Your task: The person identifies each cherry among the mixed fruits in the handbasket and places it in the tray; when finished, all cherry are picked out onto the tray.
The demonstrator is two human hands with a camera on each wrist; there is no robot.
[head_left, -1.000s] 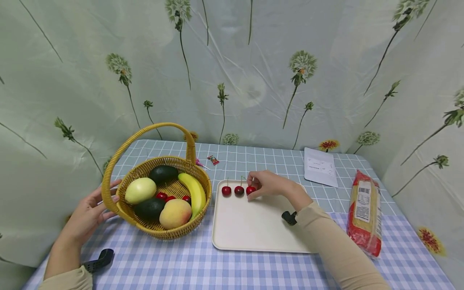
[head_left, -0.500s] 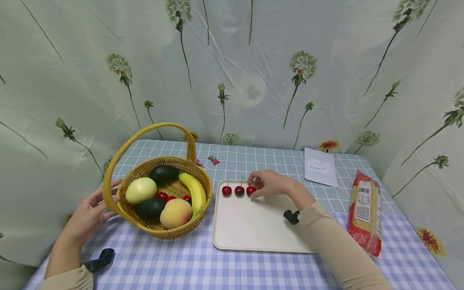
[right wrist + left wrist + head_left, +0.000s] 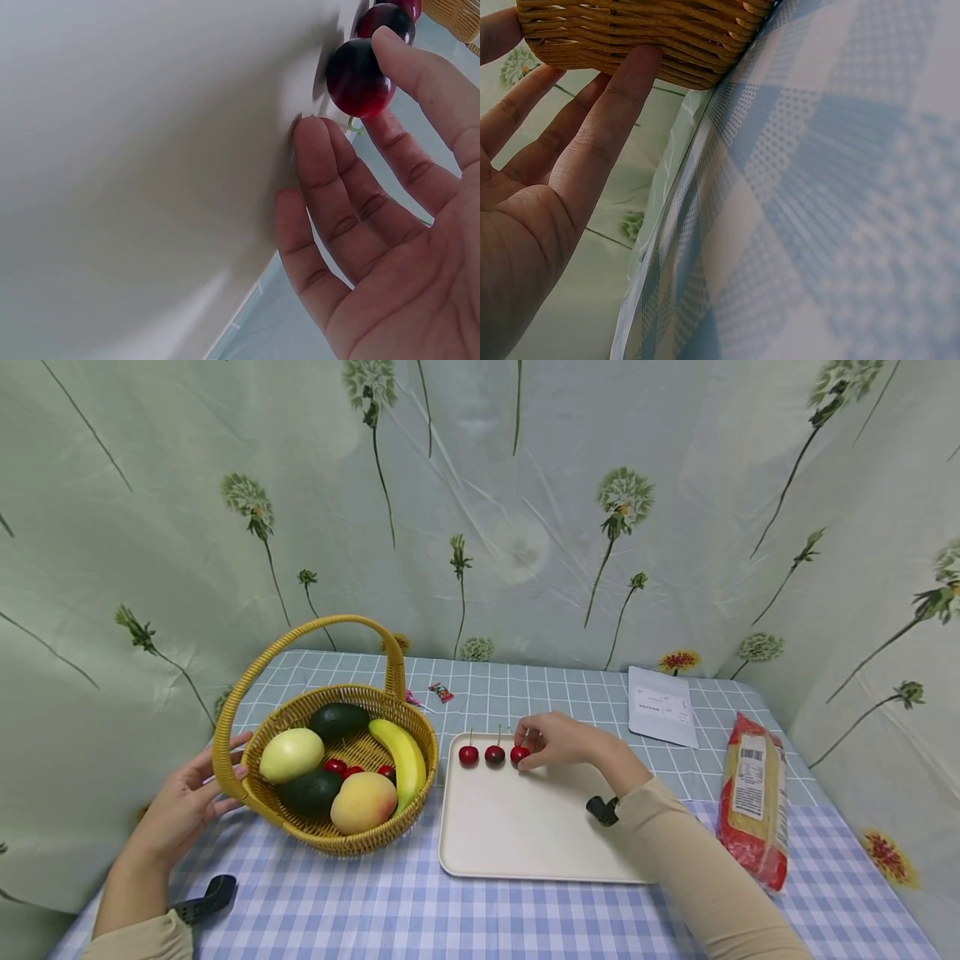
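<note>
A cream tray (image 3: 517,827) bears a row of three red cherries with stems along its far edge. My right hand (image 3: 558,739) pinches the rightmost cherry (image 3: 519,754) between thumb and index finger. Seen from the right wrist, this dark red cherry (image 3: 360,79) sits between the two fingertips, while the other fingers touch down on the tray. At the left, my left hand (image 3: 180,793) has spread, fairly straight fingers against the side of a yellow wicker basket (image 3: 337,845). From the left wrist, its fingertips meet the basket's woven wall (image 3: 630,37).
Inside the basket lie a banana (image 3: 405,764), a peach (image 3: 363,803), a pale yellow-green fruit (image 3: 291,756), two dark green fruits and several cherries. A red-and-clear food packet (image 3: 753,802) lies at right, a white pouch (image 3: 662,706) behind the tray, a wrapped candy (image 3: 441,692) near the basket.
The right hand has shifted very slightly right at the rightmost cherry. The left hand and the basket have stayed in place.
</note>
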